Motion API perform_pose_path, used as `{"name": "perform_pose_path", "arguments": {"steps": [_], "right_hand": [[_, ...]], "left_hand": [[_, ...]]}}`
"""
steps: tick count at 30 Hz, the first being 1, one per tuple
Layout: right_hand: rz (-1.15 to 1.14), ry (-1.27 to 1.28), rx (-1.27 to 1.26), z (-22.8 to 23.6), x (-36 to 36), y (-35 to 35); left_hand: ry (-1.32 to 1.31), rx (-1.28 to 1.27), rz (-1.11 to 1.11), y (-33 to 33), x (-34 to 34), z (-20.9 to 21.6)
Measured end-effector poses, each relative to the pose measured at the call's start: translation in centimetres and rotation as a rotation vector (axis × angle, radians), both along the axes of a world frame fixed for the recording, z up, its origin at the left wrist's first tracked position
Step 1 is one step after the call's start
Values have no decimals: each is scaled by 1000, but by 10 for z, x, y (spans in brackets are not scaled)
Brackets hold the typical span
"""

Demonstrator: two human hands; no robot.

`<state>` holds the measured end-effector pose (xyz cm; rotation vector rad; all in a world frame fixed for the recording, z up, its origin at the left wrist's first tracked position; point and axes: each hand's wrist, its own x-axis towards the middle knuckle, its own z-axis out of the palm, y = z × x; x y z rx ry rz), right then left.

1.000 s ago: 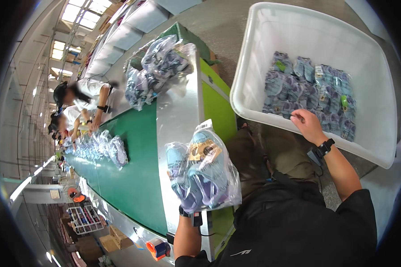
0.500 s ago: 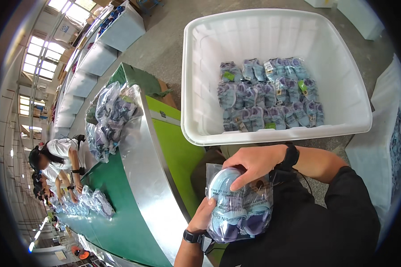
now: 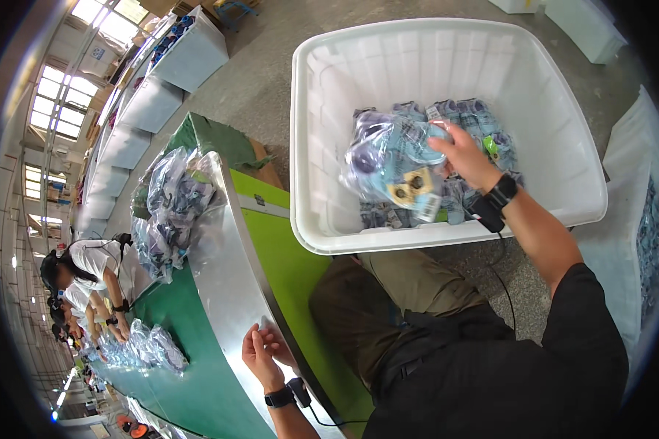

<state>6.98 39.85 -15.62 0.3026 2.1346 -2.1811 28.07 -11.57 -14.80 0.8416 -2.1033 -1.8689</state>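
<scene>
My right hand grips a clear plastic bag holding a pair of light-blue and purple shoes by one edge. That bag hangs tilted inside the white tub, above rows of similar bagged shoes, and covers part of them. A tan tag with dark round marks shows through its plastic. My left hand is over the metal edge of the worktable, with loosely bent fingers apart and nothing visible in them.
A heap of bagged shoes lies on the table's far end. More bags rest on the green belt beside a person in white. Another white bin stands at right. Cables hang from both wrists.
My right hand has carried the bagged shoes from my lap forward into the tub. My left hand has let go of the bag and moved left to the table edge.
</scene>
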Motion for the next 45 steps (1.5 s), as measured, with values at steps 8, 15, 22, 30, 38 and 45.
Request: {"name": "perform_pose_path", "arguments": {"steps": [8, 15, 22, 30, 38, 45], "right_hand": [[376, -282, 345, -103, 12, -13], [420, -281, 367, -88, 32, 25], [554, -139, 526, -84, 43, 39], [750, -323, 447, -105, -37, 10], [626, -619, 435, -208, -162, -24], [701, -732, 901, -383, -126, -51]], "left_hand": [[104, -55, 9, -5, 4, -19], [155, 22, 17, -4, 5, -19], [165, 12, 15, -6, 8, -22], [168, 6, 6, -2, 7, -24], [122, 82, 51, 15, 4, -12], [-41, -36, 63, 1, 5, -14]]}}
